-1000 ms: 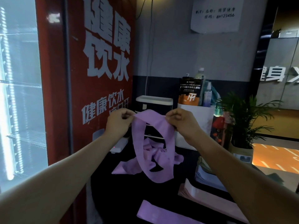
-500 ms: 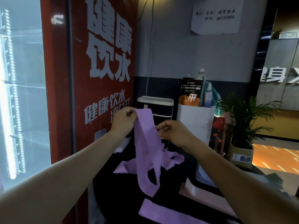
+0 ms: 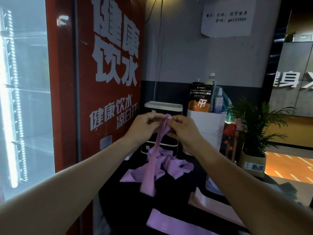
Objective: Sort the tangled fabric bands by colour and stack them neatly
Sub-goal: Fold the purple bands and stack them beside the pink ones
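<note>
While the left hand and right hand pinch one purple band, one flat purple band lies at the table's near edge.

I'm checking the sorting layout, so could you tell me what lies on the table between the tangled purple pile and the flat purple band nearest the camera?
In the head view, only bare dark table separates the tangled pile from the flat purple band; the held band hangs over that stretch.

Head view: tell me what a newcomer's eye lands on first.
Both hands, left and right, pinch a purple band at centre, hanging over a purple tangle on the dark table. A red panel with big white characters stands at left.
</note>
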Available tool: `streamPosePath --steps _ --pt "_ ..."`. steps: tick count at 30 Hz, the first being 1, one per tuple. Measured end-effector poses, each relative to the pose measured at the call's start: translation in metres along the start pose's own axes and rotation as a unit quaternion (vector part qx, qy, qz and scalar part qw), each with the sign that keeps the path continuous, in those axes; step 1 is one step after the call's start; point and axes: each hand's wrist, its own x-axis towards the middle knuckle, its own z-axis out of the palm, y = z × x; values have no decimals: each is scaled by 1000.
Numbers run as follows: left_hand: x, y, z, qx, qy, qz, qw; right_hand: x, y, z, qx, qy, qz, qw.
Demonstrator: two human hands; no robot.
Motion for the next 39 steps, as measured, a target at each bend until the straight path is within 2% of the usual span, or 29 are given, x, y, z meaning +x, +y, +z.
streamPosePath --steps 3,5,7,12,16,24,27,34,39 --pt "2 -2 -2 79 14 25 996 -1 -2 -3 -25 7 -11 1000" --pt "6 -4 -2 100 47 14 994 -3 -4 -6 -36 7 -10 999" --pt "8 -6 -2 92 57 -12 994 -4 -5 -9 -18 -4 0 1000" --pt "8 -9 5 25 26 -65 997 -8 -4 -21 23 -20 1 1000" --pt "7 -8 10 -13 32 -73 997 -11 -2 -27 30 -2 -2 1000" --pt "4 -7 16 -12 30 -65 997 -11 -1 -32 48 29 7 998" --pt "4 -7 14 -9 40 -56 998 -10 -1 -33 17 36 -8 999" --pt "4 -5 14 21 34 -38 998 -9 -9 -33 -89 62 -114 988" --pt "4 -5 16 34 19 -33 999 -12 -10 -26 -223 29 -194 955"
